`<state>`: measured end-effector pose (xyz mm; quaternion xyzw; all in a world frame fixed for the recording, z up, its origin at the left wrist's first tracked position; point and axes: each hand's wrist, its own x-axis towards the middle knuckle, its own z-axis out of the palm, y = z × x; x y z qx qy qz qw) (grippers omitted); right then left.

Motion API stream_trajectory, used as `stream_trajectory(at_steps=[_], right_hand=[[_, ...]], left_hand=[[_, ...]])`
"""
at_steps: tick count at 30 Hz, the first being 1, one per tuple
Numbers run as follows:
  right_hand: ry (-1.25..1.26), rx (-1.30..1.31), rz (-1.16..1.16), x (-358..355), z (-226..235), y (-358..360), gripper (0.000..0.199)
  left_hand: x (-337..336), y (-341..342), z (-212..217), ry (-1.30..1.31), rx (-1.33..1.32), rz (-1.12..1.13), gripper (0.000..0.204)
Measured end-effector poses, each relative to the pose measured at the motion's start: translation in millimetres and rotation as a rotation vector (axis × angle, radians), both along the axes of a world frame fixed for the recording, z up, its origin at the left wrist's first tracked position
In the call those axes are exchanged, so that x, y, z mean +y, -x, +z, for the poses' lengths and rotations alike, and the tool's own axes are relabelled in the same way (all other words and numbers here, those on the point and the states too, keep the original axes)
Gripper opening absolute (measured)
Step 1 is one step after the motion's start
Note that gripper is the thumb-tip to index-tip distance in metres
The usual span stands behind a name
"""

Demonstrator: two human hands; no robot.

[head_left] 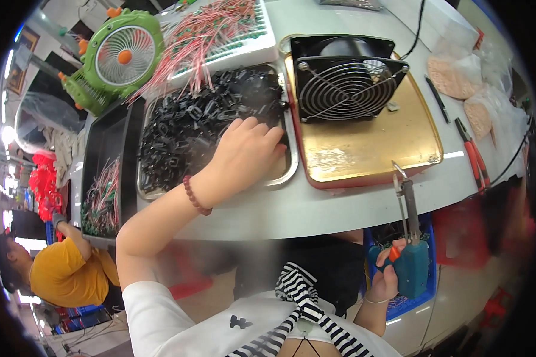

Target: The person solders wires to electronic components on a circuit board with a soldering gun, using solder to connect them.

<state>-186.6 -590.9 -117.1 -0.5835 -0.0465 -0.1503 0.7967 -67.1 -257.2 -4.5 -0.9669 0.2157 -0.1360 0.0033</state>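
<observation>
My left hand [248, 150], a beaded bracelet [195, 195] at its wrist, is over the right side of a metal tray [292, 156]. Small black plastic parts [181, 134] are heaped in that tray. The fingers are curled with the tips turned down, hiding whatever they may hold. At the lower right my right hand [385, 276] grips a teal soldering gun [413, 268] with an orange trigger. Its thin metal tip points up, close to the front edge of a gold-topped box lid [351, 154].
A black fan with a wire guard [351, 89] stands on the gold lid. Behind the tray, a white rack [262, 35] bears red-and-white wires [208, 30]. A green toy-shaped fan [125, 56] and black bin [131, 154] are left; pliers [473, 156] and pen [438, 100] right. A co-worker [62, 271] sits far left.
</observation>
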Motion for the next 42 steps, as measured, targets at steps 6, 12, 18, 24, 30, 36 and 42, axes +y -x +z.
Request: stream_trajectory(at_steps=[6, 12, 18, 24, 30, 36, 42], right_hand=[[-0.014, 0.149, -0.008, -1, 3, 2, 0.057], [0.006, 0.152, -0.035, 1, 9, -4, 0.061], [0.047, 0.136, -0.087, 3, 15, -7, 0.064], [0.074, 0.141, -0.128, 3, 15, -6, 0.066], [0.078, 0.174, -0.110, -1, 14, -9, 0.066], [0.136, 0.096, 0.041, -4, 9, -5, 0.055], [0.144, 0.124, 0.032, -8, 7, 1, 0.055]], left_hand=[[10, 5, -11, 0.052, 0.083, -0.057, 0.015], [9, 16, 9, 0.356, 0.014, 0.079, 0.016], [-31, 9, 38, 0.541, -0.094, -0.158, 0.017], [-52, -5, 29, 0.502, 0.005, -0.265, 0.015], [-53, -5, 27, 0.478, 0.038, -0.251, 0.011], [-53, -4, 29, 0.571, 0.098, -0.164, 0.010], [-52, -1, 24, 0.681, 0.057, -0.100, 0.010]])
